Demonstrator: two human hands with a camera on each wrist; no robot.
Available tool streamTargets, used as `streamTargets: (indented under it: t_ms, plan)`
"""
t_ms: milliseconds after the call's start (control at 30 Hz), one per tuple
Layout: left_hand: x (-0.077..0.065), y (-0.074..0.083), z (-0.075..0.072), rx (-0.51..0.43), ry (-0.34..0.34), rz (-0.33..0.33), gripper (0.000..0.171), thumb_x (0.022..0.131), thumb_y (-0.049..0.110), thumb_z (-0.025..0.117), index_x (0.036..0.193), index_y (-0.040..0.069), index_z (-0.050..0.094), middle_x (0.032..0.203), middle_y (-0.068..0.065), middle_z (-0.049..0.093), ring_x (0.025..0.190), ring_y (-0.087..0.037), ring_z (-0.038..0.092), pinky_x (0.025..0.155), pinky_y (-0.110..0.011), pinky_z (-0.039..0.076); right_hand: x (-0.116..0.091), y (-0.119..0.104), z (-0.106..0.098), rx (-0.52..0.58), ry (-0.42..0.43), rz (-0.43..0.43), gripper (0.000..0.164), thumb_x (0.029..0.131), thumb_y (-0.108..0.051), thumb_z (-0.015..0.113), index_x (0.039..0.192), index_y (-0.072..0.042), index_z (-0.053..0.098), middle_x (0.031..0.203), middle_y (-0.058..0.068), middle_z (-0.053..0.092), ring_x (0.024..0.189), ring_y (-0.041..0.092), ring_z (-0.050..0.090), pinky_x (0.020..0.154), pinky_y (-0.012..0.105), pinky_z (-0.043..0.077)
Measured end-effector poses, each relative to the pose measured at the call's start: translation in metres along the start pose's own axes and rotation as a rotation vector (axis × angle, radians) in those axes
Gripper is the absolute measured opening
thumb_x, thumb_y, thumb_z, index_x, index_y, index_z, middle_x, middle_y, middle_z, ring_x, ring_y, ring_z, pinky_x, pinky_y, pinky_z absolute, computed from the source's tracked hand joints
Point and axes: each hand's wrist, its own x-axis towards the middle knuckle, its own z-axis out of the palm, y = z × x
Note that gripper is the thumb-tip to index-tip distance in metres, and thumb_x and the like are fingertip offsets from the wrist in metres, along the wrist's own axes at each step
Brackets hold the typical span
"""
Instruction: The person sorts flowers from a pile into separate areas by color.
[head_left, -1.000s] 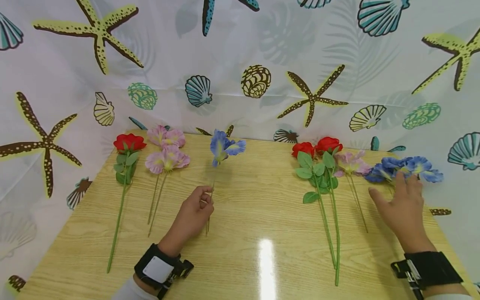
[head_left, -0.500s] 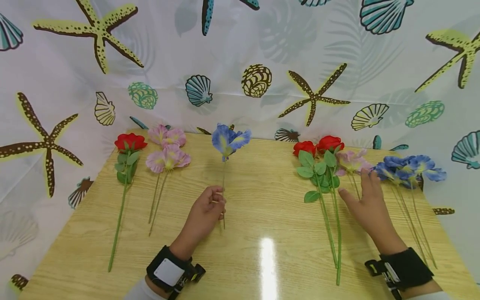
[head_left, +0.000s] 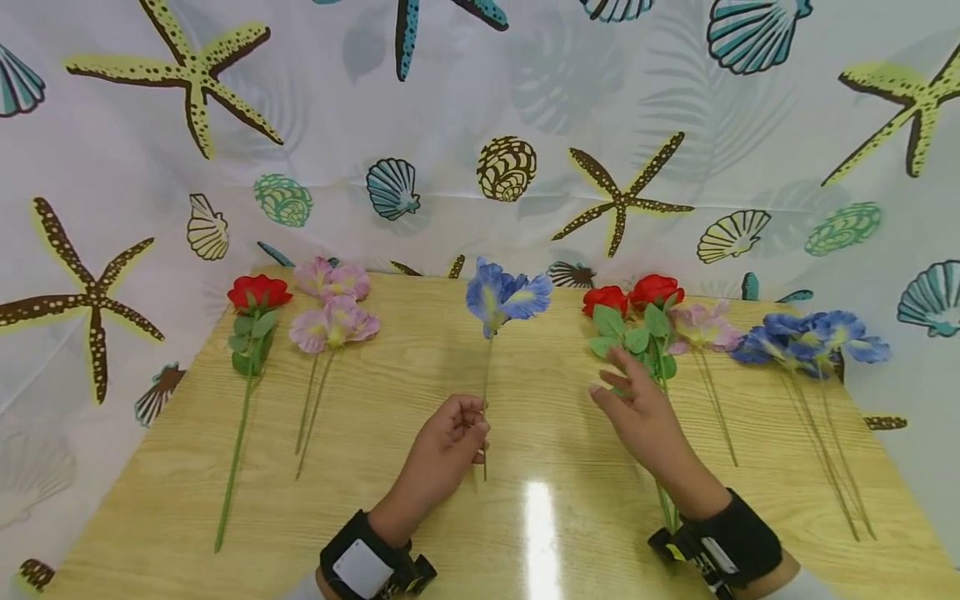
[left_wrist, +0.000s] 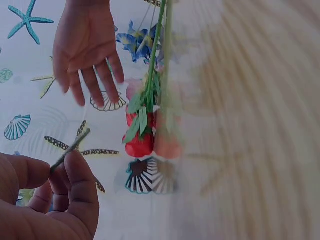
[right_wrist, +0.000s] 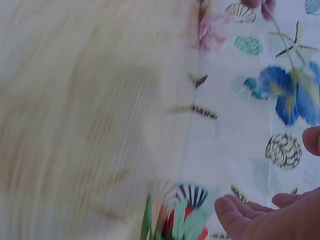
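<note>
My left hand [head_left: 453,446] pinches the thin stem of a blue artificial iris [head_left: 504,298], its bloom raised over the middle of the table. In the left wrist view the lower stem [left_wrist: 70,150] shows between thumb and fingers, and in the right wrist view the blue and yellow petals [right_wrist: 292,92] hang at the right. My right hand [head_left: 651,425] holds nothing; its fingers are extended and relaxed, overlapping the leaves of two red roses [head_left: 656,290] in the head view. That palm [left_wrist: 90,40] faces the left wrist camera.
On the wooden table [head_left: 405,517], a red rose [head_left: 258,293] and pink flowers [head_left: 335,322] lie at left. Right of the two roses are a pink flower [head_left: 703,325] and several blue irises [head_left: 813,340]. A shell-print cloth [head_left: 450,100] hangs behind.
My left hand has carried the blue iris rightward toward the middle. The right hand has moved left, away from the blue irises and across to the roses.
</note>
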Motion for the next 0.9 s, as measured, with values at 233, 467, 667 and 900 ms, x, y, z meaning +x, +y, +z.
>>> streamTargets:
  t_ms: [233, 467, 667, 900]
  plan:
    - [0.0, 0.006, 0.012, -0.043, -0.009, 0.002, 0.021, 0.096, 0.015, 0.051, 0.114, 0.003, 0.049, 0.099, -0.016, 0.053, 0.082, -0.023, 0.055, 0.071, -0.04, 0.051, 0.0, -0.023, 0.041, 0.222, 0.006, -0.076, 0.05, 0.095, -0.029, 0.053, 0.14, -0.018, 0.034, 0.131, 0.004, 0.043, 0.113, 0.018, 0.051, 0.09, 0.031, 0.044]
    - [0.0, 0.011, 0.019, -0.038, -0.013, 0.0, 0.019, 0.096, 0.017, 0.052, 0.11, 0.005, 0.053, 0.095, -0.01, 0.055, 0.08, -0.026, 0.056, 0.069, -0.038, 0.051, 0.006, -0.046, 0.061, 0.352, 0.04, -0.133, 0.039, 0.094, -0.018, 0.055, 0.132, -0.014, 0.044, 0.121, 0.01, 0.051, 0.105, 0.024, 0.056, 0.086, 0.034, 0.046]
    - [0.001, 0.013, 0.021, -0.028, -0.014, 0.01, 0.016, 0.095, 0.014, 0.053, 0.107, 0.004, 0.055, 0.096, -0.012, 0.057, 0.079, -0.023, 0.057, 0.069, -0.035, 0.051, 0.009, -0.056, 0.078, 0.392, 0.062, -0.142, 0.035, 0.091, -0.016, 0.06, 0.124, -0.012, 0.052, 0.11, 0.012, 0.056, 0.098, 0.025, 0.059, 0.082, 0.033, 0.048]
    - [-0.003, 0.033, 0.024, -0.013, -0.023, 0.012, 0.011, 0.094, 0.003, 0.051, 0.103, -0.002, 0.055, 0.094, -0.019, 0.056, 0.079, -0.027, 0.057, 0.07, -0.04, 0.051, 0.006, -0.065, 0.086, 0.399, 0.115, -0.155, 0.029, 0.091, -0.004, 0.054, 0.12, -0.01, 0.053, 0.102, 0.015, 0.055, 0.084, 0.026, 0.059, 0.071, 0.034, 0.051]
